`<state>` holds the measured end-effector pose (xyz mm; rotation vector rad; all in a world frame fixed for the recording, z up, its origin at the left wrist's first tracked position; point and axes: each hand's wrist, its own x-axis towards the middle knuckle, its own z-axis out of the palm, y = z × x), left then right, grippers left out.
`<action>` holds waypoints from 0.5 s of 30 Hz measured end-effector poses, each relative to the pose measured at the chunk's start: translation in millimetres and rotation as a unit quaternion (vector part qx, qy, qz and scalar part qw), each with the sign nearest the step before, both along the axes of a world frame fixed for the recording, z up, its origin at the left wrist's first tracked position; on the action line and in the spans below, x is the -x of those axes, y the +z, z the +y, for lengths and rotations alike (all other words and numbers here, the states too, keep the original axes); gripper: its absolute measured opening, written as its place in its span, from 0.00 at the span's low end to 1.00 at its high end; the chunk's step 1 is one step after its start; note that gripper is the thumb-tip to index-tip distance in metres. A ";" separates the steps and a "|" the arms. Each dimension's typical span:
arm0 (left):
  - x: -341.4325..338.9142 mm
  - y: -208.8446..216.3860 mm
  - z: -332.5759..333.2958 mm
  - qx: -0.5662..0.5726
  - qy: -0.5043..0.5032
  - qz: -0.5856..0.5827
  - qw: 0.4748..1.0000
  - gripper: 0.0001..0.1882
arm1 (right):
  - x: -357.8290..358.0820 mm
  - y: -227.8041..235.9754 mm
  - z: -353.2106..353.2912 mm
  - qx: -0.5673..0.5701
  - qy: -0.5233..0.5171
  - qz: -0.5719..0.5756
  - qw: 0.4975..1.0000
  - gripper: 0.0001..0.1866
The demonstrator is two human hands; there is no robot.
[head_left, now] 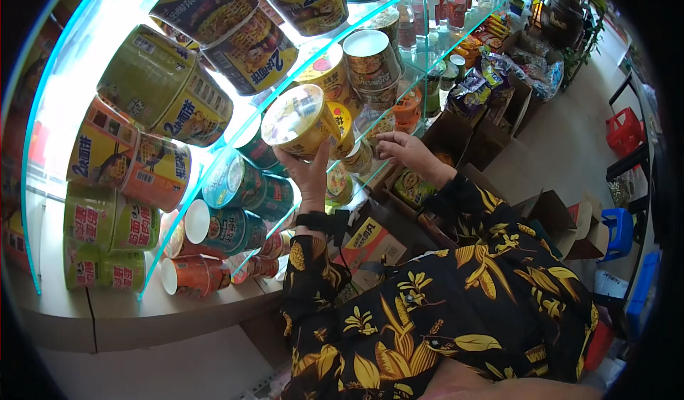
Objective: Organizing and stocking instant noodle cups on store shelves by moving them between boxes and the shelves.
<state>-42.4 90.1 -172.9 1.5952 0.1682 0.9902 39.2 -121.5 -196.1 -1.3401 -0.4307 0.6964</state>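
Observation:
My left hand (311, 174) holds a yellow instant noodle cup (293, 123) from below, with its pale round lid tilted up towards me. Another yellow cup (342, 123) stands right behind it on the glass shelf. To the right, my right hand (410, 152) is in the air with nothing visible in it, its fingers bent and slightly apart, pointing left. Nearest to it are an orange cup (407, 106) and a small cup (358, 159) on the shelves. Larger stacked noodle cups (372, 69) with white lids rise behind.
Lit glass shelves hold several noodle tubs, among them green tubs (146, 79) at left and teal cups (231, 179). A glass edge (274, 95) runs close by my left hand. Cardboard boxes (449, 138) and snack bags (474, 90) stand at right, beside the tiled floor (545, 140).

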 end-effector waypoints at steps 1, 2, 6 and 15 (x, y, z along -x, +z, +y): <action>-4.5 -1.2 0.6 -0.006 0.002 0.010 1.000 0.50 | -1.1 -3.3 -3.7 0.000 -0.002 -0.001 1.000 0.21; -7.6 -3.0 0.0 -0.007 0.001 0.009 1.000 0.50 | -2.9 -9.1 -7.4 -0.003 -0.011 -0.005 1.000 0.21; -22.7 -10.8 -11.3 0.025 -0.013 0.006 1.000 0.52 | -9.8 -8.4 -20.6 0.027 -0.049 -0.015 0.998 0.21; -31.5 -27.2 -7.1 -0.060 0.057 0.054 0.995 0.52 | -29.0 -8.1 6.1 0.069 -0.008 -0.046 0.996 0.28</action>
